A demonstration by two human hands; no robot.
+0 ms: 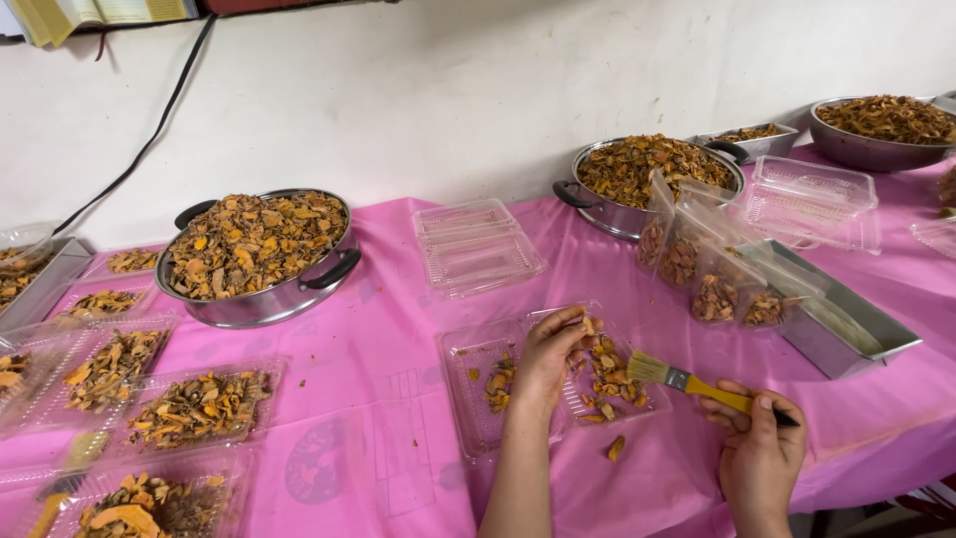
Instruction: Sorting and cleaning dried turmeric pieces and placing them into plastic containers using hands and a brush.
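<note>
Near the front edge of the pink-covered table (398, 339), an open clear clamshell tray (468, 399) holds scattered orange dried slices (609, 377). The left hand (546, 361) rests on the tray's middle, fingers curled over some slices. The right hand (762, 453), just right of the tray, grips a yellow-handled brush (687, 381); its long axis slants up-left, bristles reaching the tray's right edge. The left hand is nearer the slices.

A pink-covered table (388, 339) bears 3 steel pans (261, 299), clear plastic trays (478, 249).
</note>
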